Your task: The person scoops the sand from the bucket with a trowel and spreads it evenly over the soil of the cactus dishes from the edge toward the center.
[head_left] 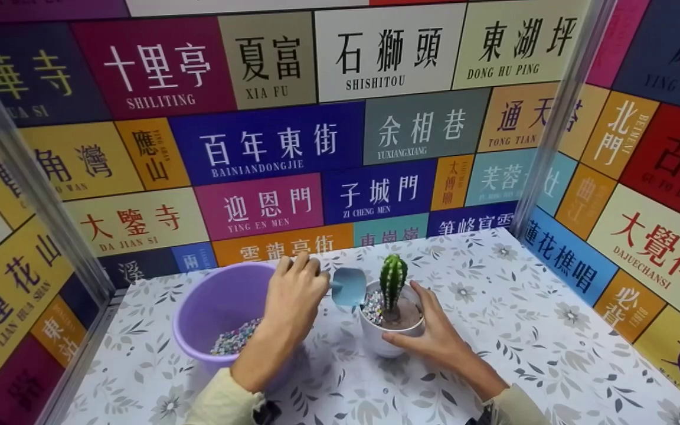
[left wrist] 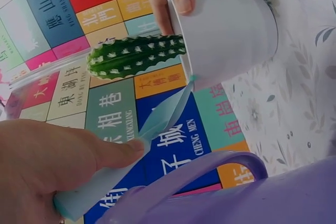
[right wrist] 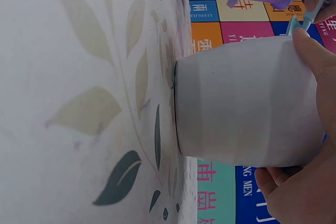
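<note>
My left hand grips the handle of a light blue scoop. The scoop's tip meets the left rim of a white flowerpot, as the left wrist view also shows. In the pot stands an upright green cactus with pale tufts. Small multicoloured pebbles lie on the pot's left side, while the right side shows a bare brownish surface. My right hand holds the pot from the right, thumb at the near side and fingers behind. The pot's base sits on the table in the right wrist view.
Left of the pot stands a purple bucket with a side handle, partly behind my left forearm. More pebbles lie at its bottom. The table has a leaf-patterned cloth. Colourful walls with lettering rise behind and at both sides.
</note>
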`<state>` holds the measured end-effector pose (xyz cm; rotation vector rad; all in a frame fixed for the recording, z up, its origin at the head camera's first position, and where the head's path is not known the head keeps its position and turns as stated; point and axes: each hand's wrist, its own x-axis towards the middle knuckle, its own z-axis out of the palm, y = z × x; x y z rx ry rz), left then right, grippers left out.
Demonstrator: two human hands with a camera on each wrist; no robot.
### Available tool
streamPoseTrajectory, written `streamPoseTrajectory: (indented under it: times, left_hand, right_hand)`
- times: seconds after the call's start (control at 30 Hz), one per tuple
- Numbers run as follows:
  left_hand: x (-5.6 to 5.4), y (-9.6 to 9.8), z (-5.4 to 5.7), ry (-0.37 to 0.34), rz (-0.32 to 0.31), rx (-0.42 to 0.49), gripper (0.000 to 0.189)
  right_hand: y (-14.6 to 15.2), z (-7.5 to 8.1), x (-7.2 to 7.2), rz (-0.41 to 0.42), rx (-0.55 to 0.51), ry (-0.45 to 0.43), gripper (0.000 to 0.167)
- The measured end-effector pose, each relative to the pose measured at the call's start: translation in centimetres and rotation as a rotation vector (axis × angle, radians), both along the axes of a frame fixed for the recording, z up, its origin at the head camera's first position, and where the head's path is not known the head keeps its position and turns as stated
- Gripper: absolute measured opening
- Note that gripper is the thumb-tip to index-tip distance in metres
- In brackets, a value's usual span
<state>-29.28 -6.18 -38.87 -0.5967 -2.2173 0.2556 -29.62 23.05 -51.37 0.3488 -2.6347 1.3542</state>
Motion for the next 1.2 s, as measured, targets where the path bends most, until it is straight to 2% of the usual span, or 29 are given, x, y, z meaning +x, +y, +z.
streamPoseTrajectory:
  times: [0.2, 0.5, 0.63, 1.03, 1.2]
  left_hand:
    - [-0.2, 0.1, -0.3, 0.034, -0.001, 0.003, 0.02]
    - [-0.5, 0.2, -0.8, 0.131, -0.042, 0.022, 0.02]
    - [-0.5, 0.4, -0.9, 0.148, -0.057, 0.026, 0.019]
    - [-0.3, -0.6, -0.6, 0.109, -0.041, 0.075, 0.024]
    - [-0.2, -1.6, -0.7, 0.062, -0.065, 0.148, 0.012]
  right_hand:
    - [-0.1, 0.0, 0.0, 0.0, -0.002, 0.007, 0.123]
    - [-0.2, 0.2, 0.1, 0.011, 0.01, -0.005, 0.122]
    - [-0.2, 0.2, 0.1, 0.006, 0.017, 0.002, 0.122]
    - [-0.1, 0.1, 0.0, 0.006, -0.007, 0.013, 0.124]
    - [0.1, 0.4, 0.2, 0.022, -0.045, 0.051, 0.126]
